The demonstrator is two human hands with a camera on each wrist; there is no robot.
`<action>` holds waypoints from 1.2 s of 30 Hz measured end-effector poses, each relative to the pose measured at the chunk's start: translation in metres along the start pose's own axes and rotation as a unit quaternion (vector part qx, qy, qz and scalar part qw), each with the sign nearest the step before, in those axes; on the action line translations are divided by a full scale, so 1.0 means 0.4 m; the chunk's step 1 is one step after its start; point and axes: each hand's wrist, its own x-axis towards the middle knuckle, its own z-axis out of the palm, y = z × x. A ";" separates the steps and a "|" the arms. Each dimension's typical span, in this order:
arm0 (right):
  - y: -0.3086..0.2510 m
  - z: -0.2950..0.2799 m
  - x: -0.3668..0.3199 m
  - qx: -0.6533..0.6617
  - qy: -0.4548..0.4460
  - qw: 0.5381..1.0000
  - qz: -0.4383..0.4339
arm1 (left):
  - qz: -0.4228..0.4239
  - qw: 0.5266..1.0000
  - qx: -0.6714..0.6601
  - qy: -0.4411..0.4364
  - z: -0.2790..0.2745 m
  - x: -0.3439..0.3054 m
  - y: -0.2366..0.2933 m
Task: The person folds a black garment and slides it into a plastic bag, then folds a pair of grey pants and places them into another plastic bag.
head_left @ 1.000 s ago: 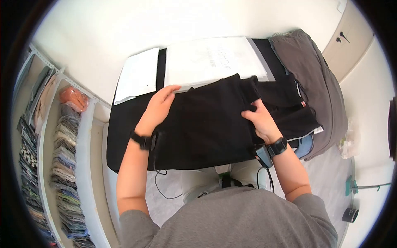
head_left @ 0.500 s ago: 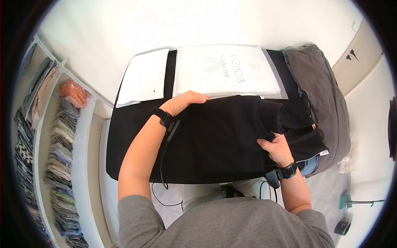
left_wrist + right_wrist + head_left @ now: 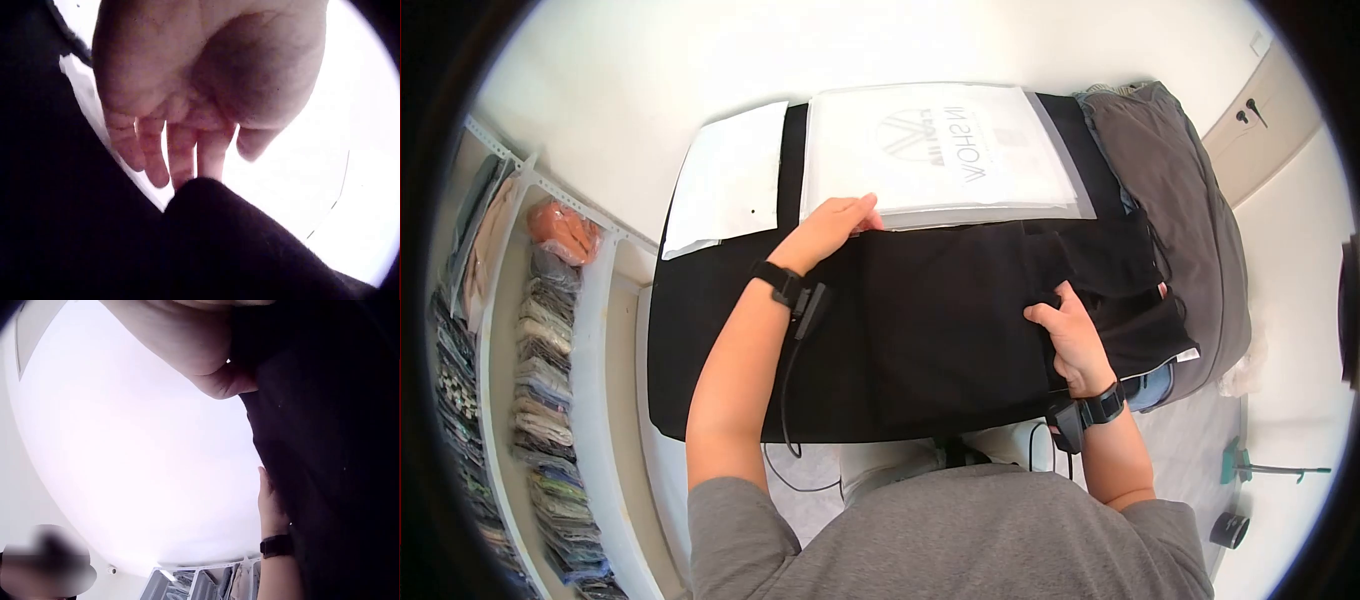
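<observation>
A folded black garment (image 3: 955, 320) lies over the black table surface (image 3: 710, 330) in the head view. At its far left corner is the left hand (image 3: 830, 232); in the left wrist view that hand (image 3: 206, 81) has its fingers extended, tips against the edge of the black cloth (image 3: 231, 244), thumb apart. The right hand (image 3: 1076, 345) grips the garment's right part, thumb on top and the other fingers mostly hidden. In the right wrist view the thumb of the right hand (image 3: 194, 344) presses on the dark cloth (image 3: 331, 450).
Clear plastic bags with printed lettering (image 3: 940, 150) lie beyond the garment, and a white packet (image 3: 725, 185) at the far left. More black clothing (image 3: 1115, 260) and a grey-brown cloth heap (image 3: 1180, 190) are on the right. Shelves of bagged clothes (image 3: 550, 400) stand left.
The garment's raised far part has come down and lies flatter. My left hand has shifted right along the far edge; my right hand, still gripping the cloth, has moved slightly right and nearer the body.
</observation>
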 end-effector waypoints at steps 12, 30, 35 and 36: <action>-0.026 0.014 -0.075 -0.223 0.135 0.955 -0.144 | 0.065 0.963 0.223 0.139 0.010 -0.041 -0.063; 0.051 -0.033 -0.086 -0.551 0.034 0.760 -0.341 | -0.036 0.949 -0.303 0.072 0.253 -0.322 0.030; 0.043 -0.009 -0.115 -0.576 0.033 0.736 -0.353 | 0.031 0.941 -0.312 0.129 0.308 -0.401 0.181; 0.034 0.001 -0.129 -0.576 0.035 0.737 -0.352 | 0.046 0.935 -0.321 0.147 0.314 -0.425 0.211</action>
